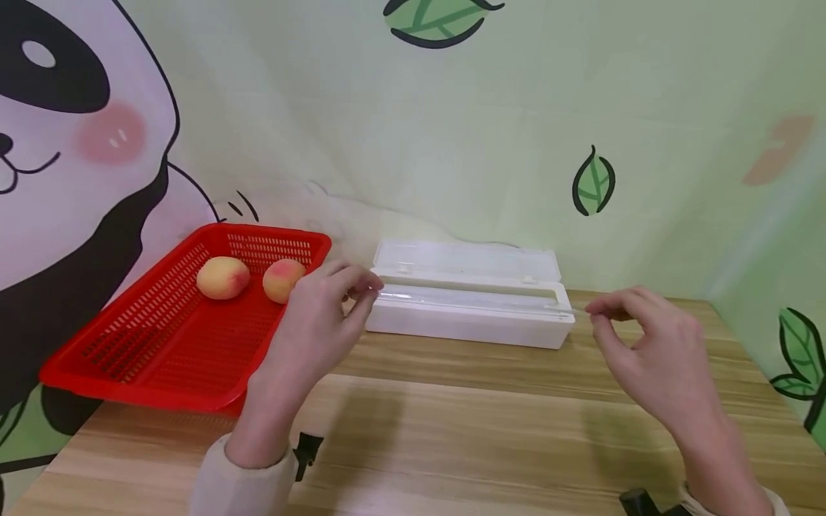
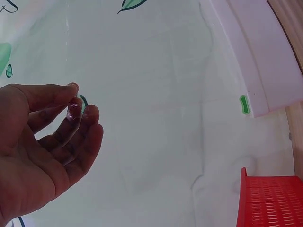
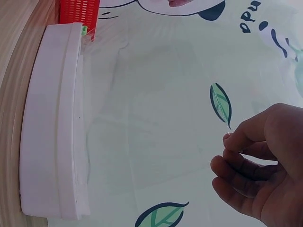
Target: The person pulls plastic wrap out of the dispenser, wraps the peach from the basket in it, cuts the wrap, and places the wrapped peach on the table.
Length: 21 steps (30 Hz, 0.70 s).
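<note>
Near the box's left end, my left hand pinches a corner of clear cling film between thumb and fingers; a glossy bit of it shows on the fingertips in the left wrist view. My right hand pinches the film's other corner just past the box's right end, its remaining fingers curled loosely. Between the hands the transparent cling film stretches across the top of a long white cling film box. The box's translucent lid stands raised at the back.
A red plastic basket stands left of the box, close by my left forearm. Inside are two peaches, one peach further left and another peach partly behind my left hand. A printed cloth hangs behind the wooden table.
</note>
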Tool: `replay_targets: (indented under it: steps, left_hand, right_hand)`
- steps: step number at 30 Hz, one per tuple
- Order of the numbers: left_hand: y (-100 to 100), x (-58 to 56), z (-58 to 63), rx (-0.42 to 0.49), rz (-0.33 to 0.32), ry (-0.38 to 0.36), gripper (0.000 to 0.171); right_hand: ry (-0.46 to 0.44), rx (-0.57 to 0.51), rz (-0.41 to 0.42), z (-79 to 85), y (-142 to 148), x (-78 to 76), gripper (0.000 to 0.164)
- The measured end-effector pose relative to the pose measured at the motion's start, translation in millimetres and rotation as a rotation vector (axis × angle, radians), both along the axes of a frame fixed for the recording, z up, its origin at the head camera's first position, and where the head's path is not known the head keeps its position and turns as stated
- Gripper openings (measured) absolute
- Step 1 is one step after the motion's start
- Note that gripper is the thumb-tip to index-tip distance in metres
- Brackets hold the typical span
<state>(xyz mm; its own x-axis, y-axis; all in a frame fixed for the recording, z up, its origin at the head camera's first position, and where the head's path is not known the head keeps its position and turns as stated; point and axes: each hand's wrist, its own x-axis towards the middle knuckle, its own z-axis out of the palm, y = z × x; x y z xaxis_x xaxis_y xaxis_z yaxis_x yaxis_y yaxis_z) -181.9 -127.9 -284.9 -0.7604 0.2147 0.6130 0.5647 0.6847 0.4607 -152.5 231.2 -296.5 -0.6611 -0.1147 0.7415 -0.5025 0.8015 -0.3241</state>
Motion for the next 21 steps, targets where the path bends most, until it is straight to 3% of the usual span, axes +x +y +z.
replay_targets:
  steps: [13,21]
  left_hand:
    - [-2.1,5.1,3.0,0.006,-0.015,0.002,0.01]
    - [-4.3,9.6,6.9,-0.043,-0.034,-0.032,0.01]
  right_hand:
    - [0.0,0.002,-0.016,2.5,-1.4,4.7,0.019]
    - [-0.016,0.041,-0.004,4.7,0.2,10.4,0.019]
